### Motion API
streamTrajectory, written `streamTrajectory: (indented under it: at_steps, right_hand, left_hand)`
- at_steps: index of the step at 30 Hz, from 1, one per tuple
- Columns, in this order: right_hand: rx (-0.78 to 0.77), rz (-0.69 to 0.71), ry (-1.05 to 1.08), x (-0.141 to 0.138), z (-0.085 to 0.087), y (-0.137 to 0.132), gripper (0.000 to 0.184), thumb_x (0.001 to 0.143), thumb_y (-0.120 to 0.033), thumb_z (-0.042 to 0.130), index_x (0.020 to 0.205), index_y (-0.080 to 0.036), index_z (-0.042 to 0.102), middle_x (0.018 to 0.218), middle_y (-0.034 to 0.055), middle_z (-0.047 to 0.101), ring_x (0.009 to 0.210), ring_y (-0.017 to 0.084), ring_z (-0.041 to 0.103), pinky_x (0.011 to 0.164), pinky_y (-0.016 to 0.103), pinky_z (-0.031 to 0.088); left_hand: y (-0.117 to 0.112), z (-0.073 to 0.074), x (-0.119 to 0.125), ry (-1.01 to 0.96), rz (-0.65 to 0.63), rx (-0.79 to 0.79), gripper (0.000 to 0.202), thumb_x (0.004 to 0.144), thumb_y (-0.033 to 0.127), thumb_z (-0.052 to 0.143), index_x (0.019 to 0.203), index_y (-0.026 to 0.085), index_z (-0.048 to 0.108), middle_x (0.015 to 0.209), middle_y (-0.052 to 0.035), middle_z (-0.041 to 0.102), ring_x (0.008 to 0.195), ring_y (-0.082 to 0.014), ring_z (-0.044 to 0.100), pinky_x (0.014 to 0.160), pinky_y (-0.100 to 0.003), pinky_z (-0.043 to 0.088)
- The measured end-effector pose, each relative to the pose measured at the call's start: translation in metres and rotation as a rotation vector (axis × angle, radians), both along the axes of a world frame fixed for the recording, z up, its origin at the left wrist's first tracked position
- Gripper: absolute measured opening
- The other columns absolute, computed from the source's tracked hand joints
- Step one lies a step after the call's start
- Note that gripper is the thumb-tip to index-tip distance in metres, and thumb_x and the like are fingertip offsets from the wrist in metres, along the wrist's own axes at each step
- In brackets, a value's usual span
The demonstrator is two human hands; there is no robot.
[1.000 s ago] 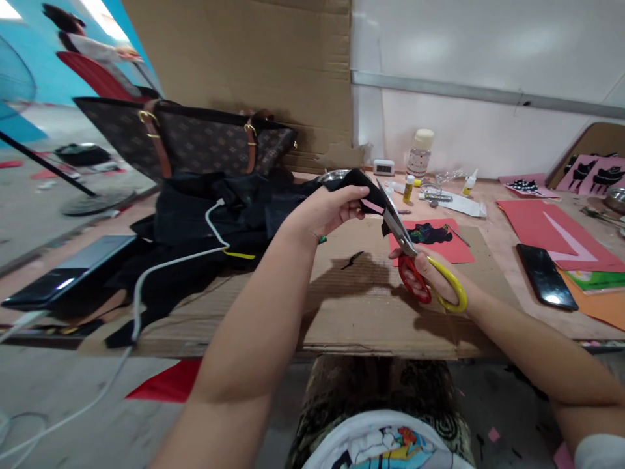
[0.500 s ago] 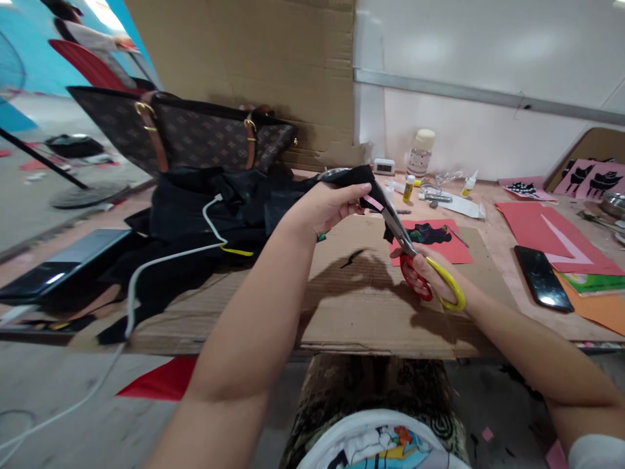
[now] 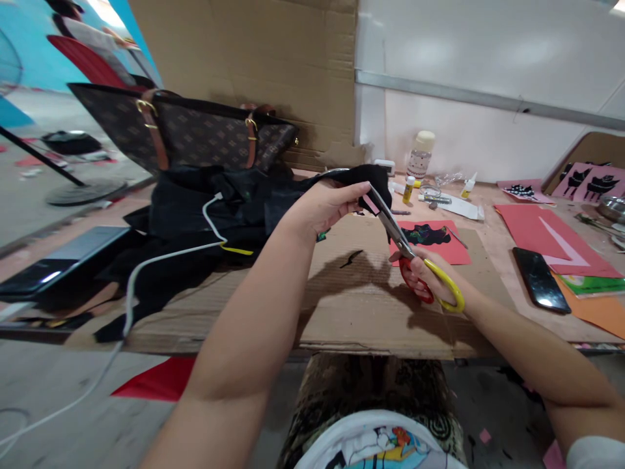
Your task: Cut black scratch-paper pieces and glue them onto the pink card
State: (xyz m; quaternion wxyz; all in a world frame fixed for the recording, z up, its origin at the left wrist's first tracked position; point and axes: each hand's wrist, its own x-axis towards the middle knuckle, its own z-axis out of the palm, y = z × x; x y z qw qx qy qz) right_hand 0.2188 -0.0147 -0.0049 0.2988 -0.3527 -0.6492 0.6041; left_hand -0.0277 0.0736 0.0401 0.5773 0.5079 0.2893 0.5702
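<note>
My left hand pinches a piece of black fabric with a small pink strip at its edge, held up above the cardboard. In my right hand are scissors with one red and one yellow handle. Their blades point up and left and lie against the black fabric by my left fingertips; the blades look nearly closed. Behind my right hand a red sheet bears a black cut-out shape. A thin black scrap lies on the cardboard below.
A pile of black cloth with a white cable lies at left, before a brown bag. A phone and red paper are at right. Glue bottles, including a glue stick, stand at the back. A person sits far left.
The scissors' blades have moved slightly further up and left along the fabric. The fabric's free part now droops to the right behind the blades. My left hand has barely moved.
</note>
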Motion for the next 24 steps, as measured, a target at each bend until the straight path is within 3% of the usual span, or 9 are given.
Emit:
streamTrajectory:
  at_steps: [7, 12, 16, 20, 22, 24]
  right_hand:
    - [-0.001, 0.010, 0.010, 0.000, 0.001, -0.001, 0.067, 0.086, -0.080, 0.060, 0.113, -0.020, 0.056, 0.063, -0.0100, 0.033, 0.047, 0.007, 0.026, 0.037, 0.019, 0.026]
    - [-0.042, 0.024, 0.058, -0.001, -0.005, -0.001, 0.063, 0.089, -0.076, 0.061, 0.115, -0.020, 0.057, 0.065, -0.0097, 0.035, 0.046, 0.006, 0.025, 0.034, 0.018, 0.027]
    - [-0.117, 0.085, 0.195, 0.001, -0.019, 0.003, 0.055, 0.096, -0.071, 0.055, 0.121, -0.021, 0.057, 0.069, -0.0087, 0.038, 0.047, 0.005, 0.025, 0.035, 0.016, 0.028]
    - [-0.165, 0.052, 0.279, 0.001, -0.023, 0.007, 0.056, 0.096, -0.073, 0.053, 0.121, -0.022, 0.058, 0.073, -0.0073, 0.041, 0.048, 0.005, 0.029, 0.037, 0.016, 0.027]
    - [-0.160, -0.003, 0.298, 0.000, -0.021, 0.009, 0.059, 0.094, -0.076, 0.054, 0.120, -0.023, 0.057, 0.072, -0.0073, 0.042, 0.046, 0.005, 0.031, 0.036, 0.017, 0.027]
    - [-0.157, -0.057, 0.300, -0.002, -0.018, 0.011, 0.063, 0.089, -0.080, 0.057, 0.115, -0.023, 0.057, 0.070, -0.0079, 0.042, 0.043, 0.005, 0.031, 0.035, 0.017, 0.028]
  left_hand:
    - [0.001, -0.001, 0.004, -0.054, 0.042, -0.032, 0.026, 0.071, 0.026, 0.094, 0.083, 0.013, 0.074, 0.078, -0.0050, 0.078, 0.065, -0.0157, 0.072, 0.067, -0.027, 0.062]
    - [0.008, -0.004, 0.006, -0.046, 0.112, -0.101, 0.028, 0.080, 0.033, 0.088, 0.090, 0.012, 0.072, 0.078, -0.0058, 0.077, 0.063, -0.0148, 0.070, 0.060, -0.025, 0.058]
    - [0.015, -0.012, 0.011, 0.023, 0.093, -0.190, 0.047, 0.081, 0.060, 0.082, 0.078, 0.014, 0.071, 0.065, -0.0045, 0.071, 0.051, -0.0111, 0.060, 0.048, -0.021, 0.046]
    - [0.016, -0.020, 0.019, 0.138, -0.106, -0.293, 0.085, 0.069, 0.098, 0.053, 0.067, 0.015, 0.071, 0.061, -0.0087, 0.067, 0.049, -0.0131, 0.056, 0.047, -0.024, 0.044]
    - [0.015, -0.024, 0.022, 0.218, -0.188, -0.293, 0.096, 0.065, 0.104, 0.041, 0.071, 0.014, 0.075, 0.065, -0.0120, 0.070, 0.052, -0.0154, 0.058, 0.049, -0.027, 0.045]
    - [0.013, -0.026, 0.026, 0.300, -0.168, -0.240, 0.098, 0.068, 0.104, 0.039, 0.076, 0.014, 0.078, 0.071, -0.0133, 0.073, 0.056, -0.0169, 0.061, 0.052, -0.028, 0.047]
